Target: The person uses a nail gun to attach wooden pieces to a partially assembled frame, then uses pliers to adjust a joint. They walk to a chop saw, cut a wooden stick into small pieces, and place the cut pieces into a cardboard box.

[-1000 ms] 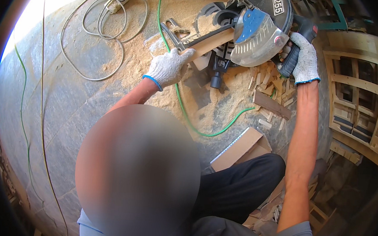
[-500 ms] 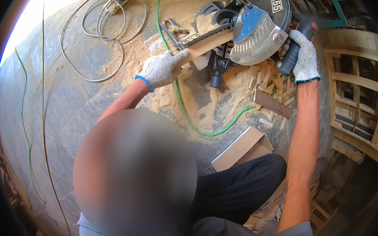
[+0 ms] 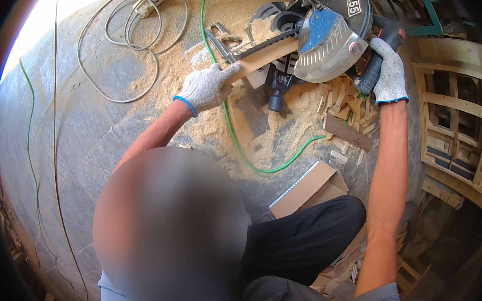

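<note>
Your saw (image 3: 327,42) has dropped lower; left hand (image 3: 207,86) pins the board (image 3: 260,60), right hand (image 3: 388,71) grips the handle (image 3: 373,76). A slipping board could kick toward your left fingers.

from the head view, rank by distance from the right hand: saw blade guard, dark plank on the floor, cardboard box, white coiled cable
Measured from the right hand:
1. Saw blade guard, just to its left.
2. Dark plank, below it amid offcuts.
3. Cardboard box, lower, near the knee.
4. White coiled cable, far left.

Blurred oval (image 3: 170,229) hides lower centre; saw blade (image 3: 342,24) cut off at top edge, lower rim behind its guard (image 3: 324,51).
</note>
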